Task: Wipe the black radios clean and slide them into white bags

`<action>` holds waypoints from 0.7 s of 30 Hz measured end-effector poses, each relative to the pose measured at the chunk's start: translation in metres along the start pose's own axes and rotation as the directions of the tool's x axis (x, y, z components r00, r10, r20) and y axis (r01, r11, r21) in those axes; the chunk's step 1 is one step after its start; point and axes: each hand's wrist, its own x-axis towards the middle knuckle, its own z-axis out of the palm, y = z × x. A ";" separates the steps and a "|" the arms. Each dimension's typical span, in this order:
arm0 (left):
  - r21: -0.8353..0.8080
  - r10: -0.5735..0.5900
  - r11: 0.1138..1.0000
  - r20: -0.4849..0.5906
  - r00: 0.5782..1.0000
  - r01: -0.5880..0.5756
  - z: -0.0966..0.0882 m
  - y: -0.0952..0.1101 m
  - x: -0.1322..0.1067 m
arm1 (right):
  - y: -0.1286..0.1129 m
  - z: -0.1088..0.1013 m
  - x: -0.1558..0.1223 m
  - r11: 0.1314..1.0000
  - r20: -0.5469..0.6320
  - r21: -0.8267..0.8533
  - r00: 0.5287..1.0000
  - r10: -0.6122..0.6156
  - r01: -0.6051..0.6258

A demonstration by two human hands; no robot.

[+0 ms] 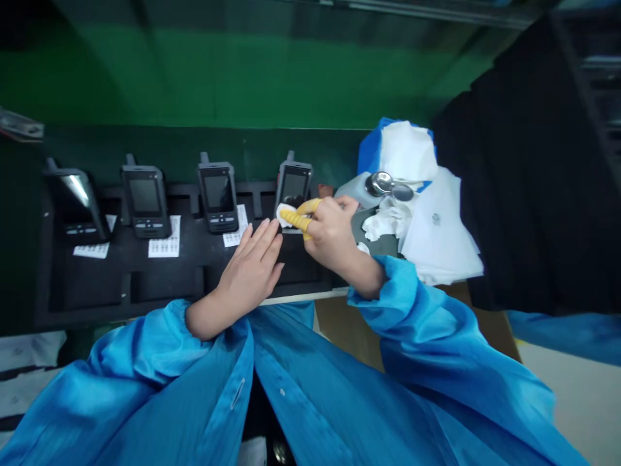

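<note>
My right hand (330,233) wears yellow finger cots and presses a white wiping pad (285,215) against the lower front of a handheld radio (294,184) with a screen and a stub antenna. The pad covers the keys of that radio. Just left of it, my left hand (252,268) lies flat with fingers stretched out, over the black tray (165,285); it holds nothing. Three similar radios stand leftward in the tray: one (218,194) close by, another (145,197), and a third (75,200) at the far left. White label sheets (165,241) lie under their lower ends.
Right of the tray are a bottle with a metal lid (378,184), crumpled wipes (385,220), a stack of white sheets (436,226) and a blue box of white cloths (407,152). Dark fabric (528,168) hangs at the right. A green wall (242,84) rises behind.
</note>
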 end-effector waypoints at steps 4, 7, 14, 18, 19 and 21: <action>0.083 -0.093 0.992 -0.046 0.995 0.096 -0.017 -0.013 -0.025 | -0.021 0.000 0.058 0.998 -0.011 0.043 0.999 0.043 -0.043; 0.134 -0.182 0.973 -0.059 0.982 0.188 -0.021 -0.026 -0.041 | -0.041 0.007 0.099 0.999 0.049 0.053 0.999 0.002 -0.005; 0.098 -0.242 0.965 -0.016 0.970 0.243 -0.015 -0.037 -0.050 | -0.058 0.029 0.083 0.979 0.042 -0.019 0.979 -0.202 0.203; 0.057 -0.252 0.966 0.007 0.968 0.252 -0.014 -0.036 -0.049 | -0.059 0.028 0.079 0.931 0.023 -0.077 0.934 -0.357 0.358; 0.052 -0.256 0.966 0.012 0.967 0.255 -0.015 -0.036 -0.049 | -0.059 0.028 0.087 0.936 0.008 -0.100 0.941 -0.338 0.337; 0.046 -0.262 0.964 0.018 0.965 0.261 -0.015 -0.036 -0.049 | -0.059 0.028 0.104 0.959 -0.014 -0.121 0.965 -0.261 0.258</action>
